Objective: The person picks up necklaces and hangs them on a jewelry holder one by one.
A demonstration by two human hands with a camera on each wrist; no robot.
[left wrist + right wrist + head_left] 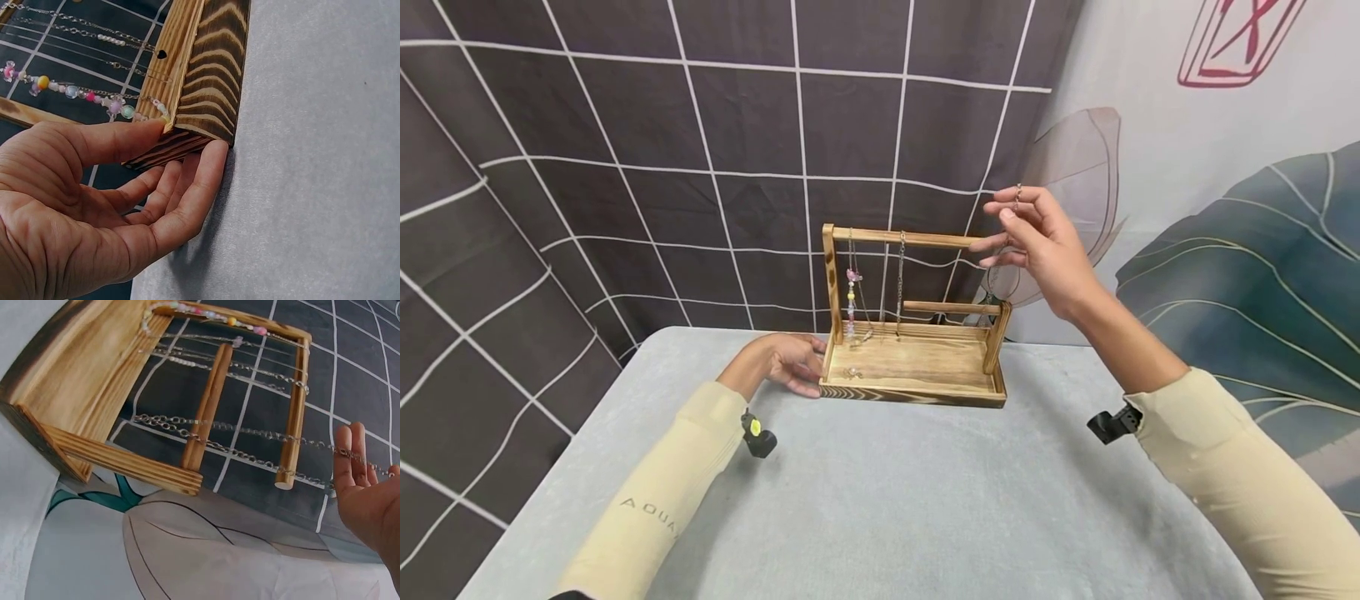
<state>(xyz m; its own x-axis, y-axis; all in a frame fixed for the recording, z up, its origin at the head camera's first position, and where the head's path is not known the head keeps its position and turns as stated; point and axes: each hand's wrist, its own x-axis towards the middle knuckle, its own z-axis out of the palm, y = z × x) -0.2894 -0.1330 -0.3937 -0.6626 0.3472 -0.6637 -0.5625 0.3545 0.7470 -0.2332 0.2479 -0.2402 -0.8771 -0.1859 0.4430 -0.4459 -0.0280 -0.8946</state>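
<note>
Cute little wooden stand (917, 358) sitting toward the back of the worktop (880, 500): basically a shallow tray with a long upper bar (940, 240) and a shorter lower bar (951, 308) above it. The person's left hand (795, 360) has the front left corner pinched, thumb up on the rim and fingers against the outside.

Right hand (1041, 242) is raised by the free end of the upper bar, fingers fanned apart a bit, with a metal chain (1018, 197) draped over them and pinched up near the thumb. Two strands of it run down from the hand past both bars. Honestly can't tell if it's touching either one.

There's already stuff hanging on the upper bar: a colorful beaded strand (851, 304) close to the left post, pinks and yellows mostly, and a silvery chain (901, 275) nearer the middle. Up close by the left hand you can spot a small black pendant (162, 55) too. Some tiny shiny piece (853, 372) lies in the tray's left side, too small for me to make out.

Both sleeves (651, 492) are pale yellow, with a black gadget (1112, 423) at each wrist. Behind it all, a dark cloth (737, 125) with a white grid meets a pale one (1232, 275) with big leaf prints.
</note>
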